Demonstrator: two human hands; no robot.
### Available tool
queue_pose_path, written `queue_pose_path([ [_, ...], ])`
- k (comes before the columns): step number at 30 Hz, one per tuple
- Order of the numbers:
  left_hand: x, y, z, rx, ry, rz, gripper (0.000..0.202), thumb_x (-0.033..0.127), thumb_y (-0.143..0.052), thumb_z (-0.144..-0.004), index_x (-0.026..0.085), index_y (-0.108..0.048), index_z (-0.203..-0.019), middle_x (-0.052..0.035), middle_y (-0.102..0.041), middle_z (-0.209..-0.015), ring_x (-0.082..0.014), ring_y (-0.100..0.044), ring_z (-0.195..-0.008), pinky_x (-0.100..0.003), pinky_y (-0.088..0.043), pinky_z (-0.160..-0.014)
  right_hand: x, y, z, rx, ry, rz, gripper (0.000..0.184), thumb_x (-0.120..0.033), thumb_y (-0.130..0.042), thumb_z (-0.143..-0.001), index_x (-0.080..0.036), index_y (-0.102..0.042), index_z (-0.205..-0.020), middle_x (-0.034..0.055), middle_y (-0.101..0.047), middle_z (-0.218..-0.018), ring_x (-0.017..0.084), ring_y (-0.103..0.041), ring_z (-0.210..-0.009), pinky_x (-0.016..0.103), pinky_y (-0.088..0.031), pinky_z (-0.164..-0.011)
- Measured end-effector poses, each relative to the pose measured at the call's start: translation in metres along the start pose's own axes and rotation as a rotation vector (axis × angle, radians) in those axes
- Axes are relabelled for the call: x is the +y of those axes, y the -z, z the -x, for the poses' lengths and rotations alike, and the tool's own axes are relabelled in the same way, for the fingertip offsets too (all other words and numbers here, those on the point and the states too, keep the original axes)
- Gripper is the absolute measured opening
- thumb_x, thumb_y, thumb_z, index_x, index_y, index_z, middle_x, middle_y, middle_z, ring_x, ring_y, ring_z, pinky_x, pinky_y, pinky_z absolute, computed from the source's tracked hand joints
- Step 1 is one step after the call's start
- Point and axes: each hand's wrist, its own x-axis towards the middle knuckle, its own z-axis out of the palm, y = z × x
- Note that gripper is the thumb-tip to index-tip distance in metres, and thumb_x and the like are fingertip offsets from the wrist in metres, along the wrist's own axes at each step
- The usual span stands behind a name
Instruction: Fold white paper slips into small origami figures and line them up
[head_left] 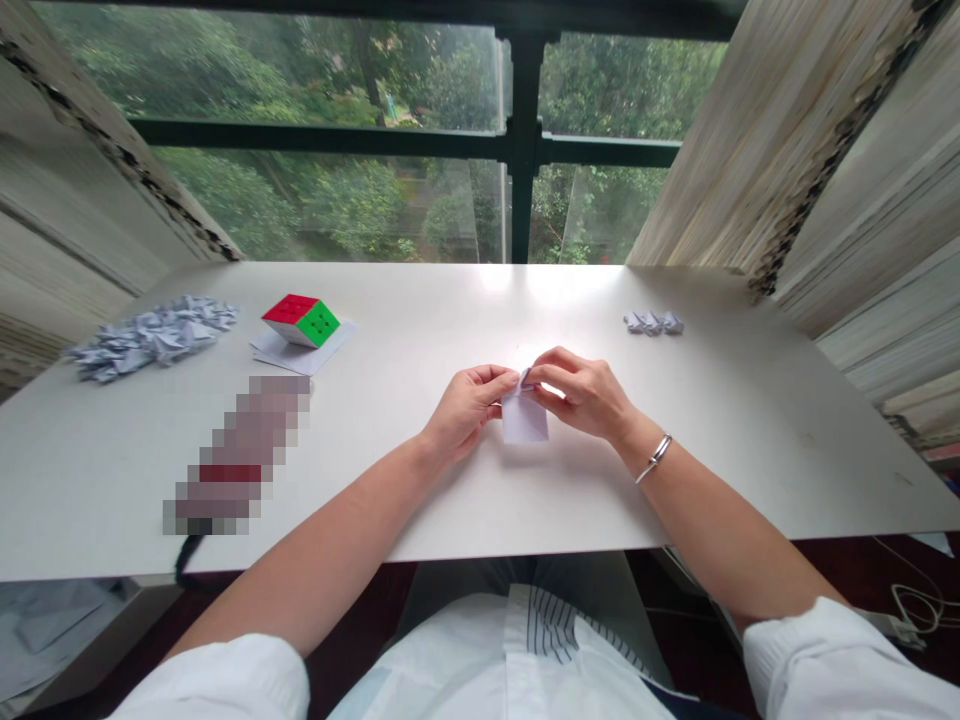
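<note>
Toward the far left corner of the table [420,520] lies a heap of folded paper pieces [154,335]. Just right of it, a red-and-green cube [301,320] sits on a few loose sheets [296,357]. Nearer the front edge a blurred-out object [240,455] lies slantwise.

At the middle of the table the left grip [466,405] pinches the left upper corner of a small white paper [523,418], thumb and forefinger closed on it. The paper's long axis runs from the far edge toward the front edge. Its folded top is caught between the two grips and its free end points at the person.

The right grip [589,393] clasps the same top from the other side, fingertips touching the fold. Both grips are equally near. A short row of folded pieces [654,322] lies well apart, toward the right edge.
</note>
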Motion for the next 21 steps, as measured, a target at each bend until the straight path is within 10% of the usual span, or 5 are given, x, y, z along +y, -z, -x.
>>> queue_pose_path([
  [21,-0.006,0.002,-0.004,0.138,-0.136,0.039,0.033,0.033,-0.083,-0.069,0.014,-0.070,-0.092,-0.0057,-0.070,-0.087,-0.0155,-0.065,-0.076,-0.030,-0.053,-0.070,-0.006,-0.019,-0.006,0.182,-0.276,-0.550,0.024,-0.042,-0.070,-0.085,-0.022,-0.073,-0.098,0.0060,-0.063,-0.101,0.014,-0.064,-0.080,0.024,-0.057,-0.057],
])
